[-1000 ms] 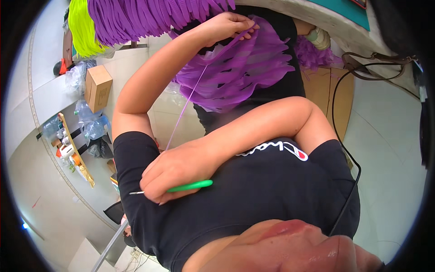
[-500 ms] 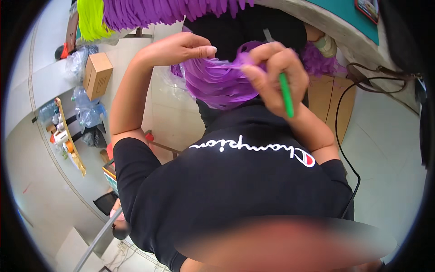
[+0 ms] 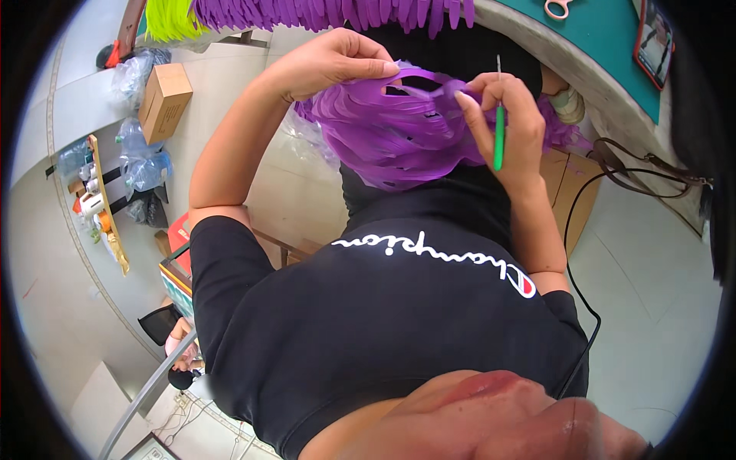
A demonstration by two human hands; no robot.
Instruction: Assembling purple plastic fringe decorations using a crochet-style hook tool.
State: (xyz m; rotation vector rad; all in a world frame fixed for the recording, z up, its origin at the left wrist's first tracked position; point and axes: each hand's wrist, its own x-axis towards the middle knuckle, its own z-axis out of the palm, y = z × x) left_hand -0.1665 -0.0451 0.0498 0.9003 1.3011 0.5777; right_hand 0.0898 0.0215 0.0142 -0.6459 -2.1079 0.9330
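Observation:
A bundle of floppy, glossy purple strips (image 3: pixel 399 138) lies over my lap, in front of my black shirt. My left hand (image 3: pixel 345 60) is closed on the upper left of the bundle, thumb pressed against the fingers. On the other side, my right hand (image 3: pixel 514 119) holds a slim green-handled tool (image 3: pixel 499 138) upright, its thin metal tip pointing away from me. The thumb and index finger of that hand also pinch purple strip at the bundle's upper right. Between the hands the strips stretch across with open gaps.
Purple and yellow-green fringes (image 3: pixel 172 19) hang along the far edge. The table's green mat (image 3: pixel 598 42) carries a phone (image 3: pixel 655 46) and a pink scissor handle (image 3: pixel 557 8). A cardboard box (image 3: pixel 165 103) and plastic bags stand left. A black cable (image 3: pixel 571 207) runs down right. Another person sits lower left.
My right hand has shifted right, and the tool stands more upright. My left hand appears slightly higher. The strips between my hands are spread wider. More of the table has come into view.

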